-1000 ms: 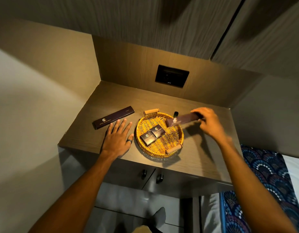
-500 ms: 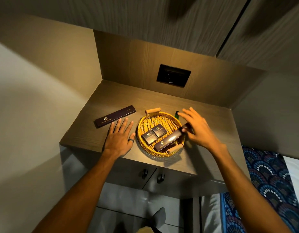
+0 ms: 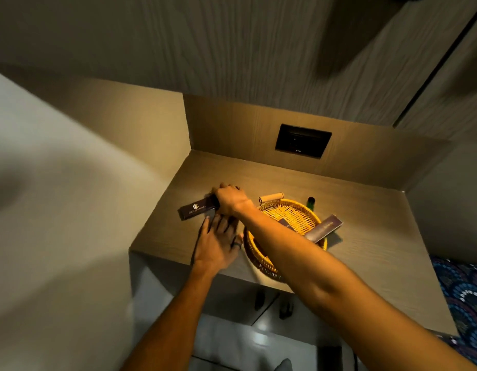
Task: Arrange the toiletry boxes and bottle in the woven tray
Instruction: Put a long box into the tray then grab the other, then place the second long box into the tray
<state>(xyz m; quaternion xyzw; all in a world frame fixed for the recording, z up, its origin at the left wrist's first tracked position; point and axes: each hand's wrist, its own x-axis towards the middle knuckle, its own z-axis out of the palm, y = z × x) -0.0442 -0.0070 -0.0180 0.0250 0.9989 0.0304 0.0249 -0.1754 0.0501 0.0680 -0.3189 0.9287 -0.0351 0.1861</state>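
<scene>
While the left hand (image 3: 218,243) lies flat and open on the table (image 3: 366,236), the right hand (image 3: 230,200) reaches across it and closes over one end of a long dark box (image 3: 197,211). That box lies on the table left of the woven tray (image 3: 293,210), its long axis running left-right, slightly tilted. A second long box (image 3: 323,228) rests slanted across the tray's right rim. A green bottle (image 3: 311,202) stands just behind the tray.
</scene>
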